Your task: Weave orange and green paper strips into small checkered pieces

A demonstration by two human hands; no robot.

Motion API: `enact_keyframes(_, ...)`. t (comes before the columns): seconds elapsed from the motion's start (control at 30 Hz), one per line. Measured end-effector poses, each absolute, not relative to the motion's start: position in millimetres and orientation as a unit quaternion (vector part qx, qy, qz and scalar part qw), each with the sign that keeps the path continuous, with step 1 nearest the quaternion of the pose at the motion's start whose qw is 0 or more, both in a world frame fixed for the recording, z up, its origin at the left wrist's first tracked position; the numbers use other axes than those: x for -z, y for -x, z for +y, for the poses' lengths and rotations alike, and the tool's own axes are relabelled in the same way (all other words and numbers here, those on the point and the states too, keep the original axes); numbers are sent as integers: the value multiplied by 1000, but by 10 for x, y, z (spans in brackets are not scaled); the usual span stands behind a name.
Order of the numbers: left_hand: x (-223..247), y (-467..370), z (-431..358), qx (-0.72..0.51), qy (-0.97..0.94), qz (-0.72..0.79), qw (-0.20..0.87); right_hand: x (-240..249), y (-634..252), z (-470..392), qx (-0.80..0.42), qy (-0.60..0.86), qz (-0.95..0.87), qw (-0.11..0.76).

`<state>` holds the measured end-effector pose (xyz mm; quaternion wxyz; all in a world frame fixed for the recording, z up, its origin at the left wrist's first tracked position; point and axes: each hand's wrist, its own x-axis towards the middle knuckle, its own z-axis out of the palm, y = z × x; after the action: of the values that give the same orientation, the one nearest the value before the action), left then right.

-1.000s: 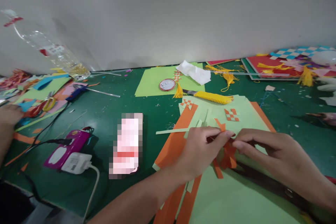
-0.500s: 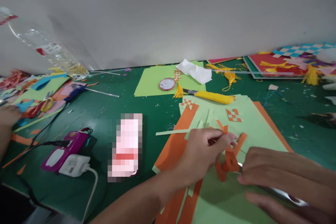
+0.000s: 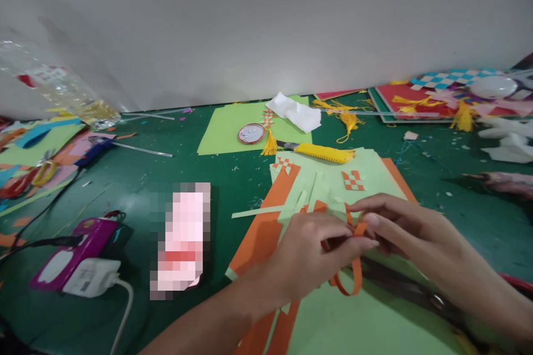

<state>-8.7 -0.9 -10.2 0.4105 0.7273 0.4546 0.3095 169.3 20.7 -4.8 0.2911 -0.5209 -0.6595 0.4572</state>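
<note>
Orange paper strips (image 3: 355, 280), one curled in a loop, hang between my two hands. My left hand (image 3: 318, 249) pinches them between thumb and fingers. My right hand (image 3: 406, 230) has its thumb and fingertips closed on the upper end of the strips. Scissors (image 3: 410, 287) with dark blades lie beneath my right hand on light green paper (image 3: 366, 321). Orange sheets (image 3: 266, 219) stick out from under the green paper. A small orange and green woven piece (image 3: 353, 180) rests just beyond my hands.
Behind the hands are a yellow cutter (image 3: 325, 152), a round tin (image 3: 251, 133) and white tissue (image 3: 295, 112). A phone (image 3: 183, 241), a purple power strip (image 3: 75, 255) and a plastic bottle (image 3: 62, 80) are on the left. A glue gun (image 3: 506, 182) lies at right.
My right hand has left the scissors, now under it, and moved up to the orange strips beside my left hand. The view has shifted right; the other person's hand at left is out of view.
</note>
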Motion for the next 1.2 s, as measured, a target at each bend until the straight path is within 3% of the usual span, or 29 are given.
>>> enact_keyframes(0.3,115,84,-4,-358,-786,342,371,70,-1742,197,-558,506,-595,281)
enact_keyframes(0.63,132,73,7,-286,-755,422,413,23,-1698,163,-482,484,-657,320)
enact_keyframes(0.97,30,68,14,-263,-689,459,494,49,-1722,152,-508,442,-661,330)
enact_keyframes(1.2,60,69,16,-262,-689,484,471,18,-1713,139,-437,429,-722,323)
